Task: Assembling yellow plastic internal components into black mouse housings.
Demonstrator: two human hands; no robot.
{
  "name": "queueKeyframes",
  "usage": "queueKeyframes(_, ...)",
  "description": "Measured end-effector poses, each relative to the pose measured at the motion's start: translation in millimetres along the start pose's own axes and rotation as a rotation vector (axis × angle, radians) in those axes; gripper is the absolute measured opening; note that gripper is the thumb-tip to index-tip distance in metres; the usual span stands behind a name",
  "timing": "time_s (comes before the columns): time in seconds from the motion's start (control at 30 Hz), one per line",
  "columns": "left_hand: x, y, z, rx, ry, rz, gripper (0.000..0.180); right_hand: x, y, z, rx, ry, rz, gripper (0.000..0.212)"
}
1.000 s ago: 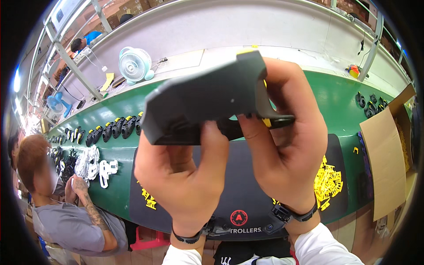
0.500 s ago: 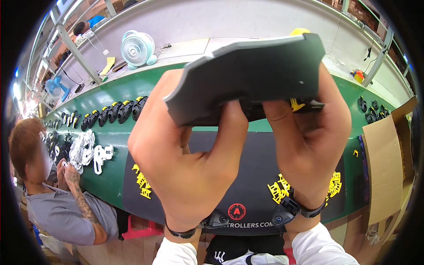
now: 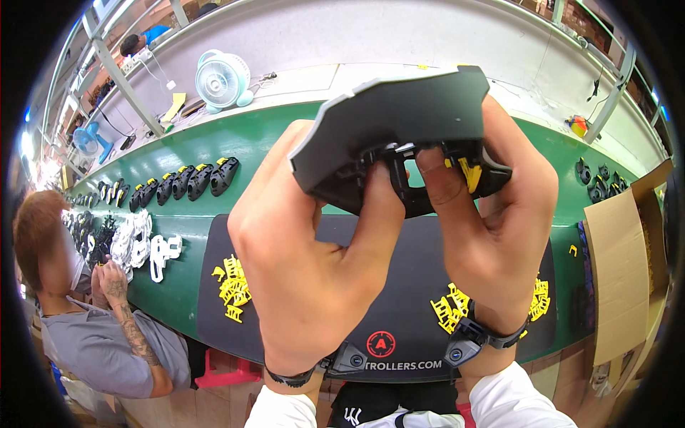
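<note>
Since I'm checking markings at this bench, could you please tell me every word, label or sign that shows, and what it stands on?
Described, not quoted:
Dark mat: red round emblem; white lettering, its start hidden by the left wrist device.
Right wrist device: round mark too small to read, like the left's.
Black clothing: white emblem.
Black shell: no lettering visible.

On grn tbl (image 3: pixel 187 285): blk mat (image 3: pixel 417 285), wht parts (image 3: pixel 135 239), blk shells (image 3: pixel 200 182).

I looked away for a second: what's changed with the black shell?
The black shell has shifted right and tipped, showing more of its inside; the left hand and right hand moved with it. Both still grip it; nothing was let go. The fan stayed put.
</note>
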State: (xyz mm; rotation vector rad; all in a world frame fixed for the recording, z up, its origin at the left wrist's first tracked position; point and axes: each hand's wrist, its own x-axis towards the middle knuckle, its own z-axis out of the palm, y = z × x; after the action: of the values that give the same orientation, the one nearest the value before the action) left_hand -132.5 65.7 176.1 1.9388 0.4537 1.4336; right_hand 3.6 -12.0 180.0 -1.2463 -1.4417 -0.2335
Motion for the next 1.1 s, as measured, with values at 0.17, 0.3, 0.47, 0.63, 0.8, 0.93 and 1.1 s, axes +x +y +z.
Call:
queueKeyframes(0.17,-1,7,-3,-0.020,-0.012,-0.094,0.020,-1,0,-1,0.005,-0.008,0.004,0.037)
queueKeyframes(0.3,0,6,-1,-0.043,-0.007,-0.095,0.020,1,-2,-4,0.012,-0.044,0.061,0.029)
queueKeyframes(0.47,4,5,5,-0.144,0.043,-0.072,0.026,5,-1,-1,0.141,-0.019,0.089,0.023)
queueKeyframes(0.63,4,8,1,-0.286,0.020,-0.186,0.027,3,1,10,0.225,-0.090,0.180,0.039)
queueKeyframes(0.8,8,6,1,-0.411,-0.045,-0.220,0.037,5,8,10,0.398,-0.133,0.101,0.051)
queueKeyframes(0.93,10,2,-4,-0.435,-0.072,-0.221,0.035,6,1,6,0.387,-0.184,0.234,0.058)
queueKeyframes(1.1,16,-13,-7,-0.274,-0.087,-0.097,0.038,7,6,4,0.442,-0.198,0.184,0.061)
